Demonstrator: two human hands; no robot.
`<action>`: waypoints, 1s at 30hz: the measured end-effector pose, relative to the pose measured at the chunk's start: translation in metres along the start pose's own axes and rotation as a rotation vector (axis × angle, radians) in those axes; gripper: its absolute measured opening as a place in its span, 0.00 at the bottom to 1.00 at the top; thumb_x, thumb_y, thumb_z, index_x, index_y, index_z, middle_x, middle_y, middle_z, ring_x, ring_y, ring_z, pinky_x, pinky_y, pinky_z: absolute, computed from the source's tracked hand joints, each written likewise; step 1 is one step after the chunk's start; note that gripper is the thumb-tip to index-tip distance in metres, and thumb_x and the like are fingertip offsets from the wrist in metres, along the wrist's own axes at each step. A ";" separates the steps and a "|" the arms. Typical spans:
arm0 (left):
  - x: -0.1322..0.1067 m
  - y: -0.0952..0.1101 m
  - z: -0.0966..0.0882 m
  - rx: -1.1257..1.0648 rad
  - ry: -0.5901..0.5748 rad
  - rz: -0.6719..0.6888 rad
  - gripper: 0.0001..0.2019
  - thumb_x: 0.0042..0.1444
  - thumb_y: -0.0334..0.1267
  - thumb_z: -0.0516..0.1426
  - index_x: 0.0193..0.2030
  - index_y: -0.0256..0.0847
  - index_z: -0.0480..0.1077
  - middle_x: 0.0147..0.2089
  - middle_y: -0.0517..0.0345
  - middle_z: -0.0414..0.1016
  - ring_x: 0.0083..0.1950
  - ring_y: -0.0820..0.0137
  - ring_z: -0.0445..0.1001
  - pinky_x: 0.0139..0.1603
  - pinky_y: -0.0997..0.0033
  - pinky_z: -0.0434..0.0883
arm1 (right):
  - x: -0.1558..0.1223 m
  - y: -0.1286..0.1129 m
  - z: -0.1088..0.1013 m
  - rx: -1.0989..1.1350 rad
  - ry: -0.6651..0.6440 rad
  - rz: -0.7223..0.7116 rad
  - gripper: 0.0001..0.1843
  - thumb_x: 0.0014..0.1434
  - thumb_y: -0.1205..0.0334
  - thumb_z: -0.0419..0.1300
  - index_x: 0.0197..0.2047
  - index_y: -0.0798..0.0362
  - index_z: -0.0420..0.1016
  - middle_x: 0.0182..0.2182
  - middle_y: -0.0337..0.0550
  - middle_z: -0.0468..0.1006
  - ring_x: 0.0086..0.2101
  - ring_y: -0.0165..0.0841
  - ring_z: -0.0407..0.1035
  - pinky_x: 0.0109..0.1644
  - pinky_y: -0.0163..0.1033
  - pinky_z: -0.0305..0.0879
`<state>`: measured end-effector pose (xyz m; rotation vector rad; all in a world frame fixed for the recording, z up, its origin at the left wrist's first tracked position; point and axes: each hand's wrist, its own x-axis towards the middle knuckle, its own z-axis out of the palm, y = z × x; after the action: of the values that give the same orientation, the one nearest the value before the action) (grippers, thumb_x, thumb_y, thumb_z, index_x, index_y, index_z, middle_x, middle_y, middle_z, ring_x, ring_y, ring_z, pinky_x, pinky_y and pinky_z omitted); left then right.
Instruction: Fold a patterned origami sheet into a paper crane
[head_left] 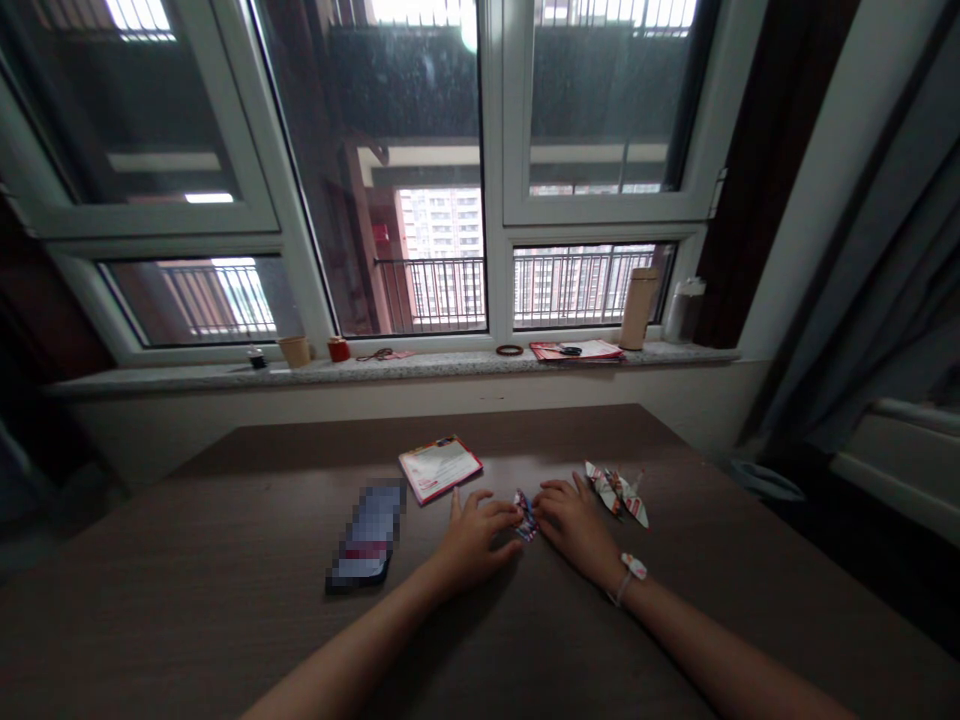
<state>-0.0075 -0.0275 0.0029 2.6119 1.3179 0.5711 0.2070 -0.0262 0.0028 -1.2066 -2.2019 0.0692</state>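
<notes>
A small folded piece of patterned paper (526,516) in blue, red and white lies low over the table between my two hands. My left hand (474,532) has its index finger and thumb at the paper's left side, while its other fingers are spread. On the other side, my right hand (579,522) has curved fingertips against the paper's right edge; its thumb is hidden. A bracelet with a white ornament (634,566) circles the right wrist. Just beyond that hand rests a larger folded paper piece (618,493), white with red and dark print and pointed ends.
A stack of printed paper sheets (441,468) and a phone (367,535) with a blurred screen lie left on the brown table (247,640). The windowsill (450,368) holds a paper cup (295,350), a red spool (339,348), scissors (571,350) on papers, and a tan bottle (637,308).
</notes>
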 end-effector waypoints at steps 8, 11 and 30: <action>0.001 -0.002 0.001 -0.007 0.001 0.011 0.19 0.58 0.46 0.59 0.57 0.58 0.69 0.60 0.60 0.71 0.65 0.51 0.56 0.65 0.31 0.34 | 0.000 -0.004 -0.002 -0.032 -0.015 -0.084 0.08 0.62 0.67 0.56 0.39 0.47 0.77 0.41 0.40 0.80 0.53 0.40 0.65 0.66 0.64 0.36; 0.000 -0.001 0.000 -0.005 -0.002 0.006 0.19 0.58 0.47 0.59 0.57 0.58 0.69 0.60 0.60 0.71 0.65 0.50 0.56 0.65 0.30 0.35 | 0.000 -0.004 -0.003 -0.047 -0.015 -0.096 0.08 0.62 0.66 0.57 0.39 0.47 0.77 0.40 0.39 0.80 0.54 0.40 0.65 0.67 0.64 0.34; 0.000 0.003 -0.002 0.013 0.007 -0.005 0.19 0.57 0.46 0.60 0.56 0.59 0.69 0.60 0.61 0.71 0.65 0.51 0.57 0.64 0.27 0.35 | 0.001 -0.001 -0.011 -0.091 -0.080 -0.157 0.11 0.62 0.65 0.56 0.41 0.44 0.79 0.41 0.39 0.79 0.57 0.40 0.62 0.67 0.64 0.32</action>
<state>-0.0066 -0.0294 0.0056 2.6186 1.3338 0.5738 0.2118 -0.0288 0.0119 -1.0909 -2.3852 -0.0481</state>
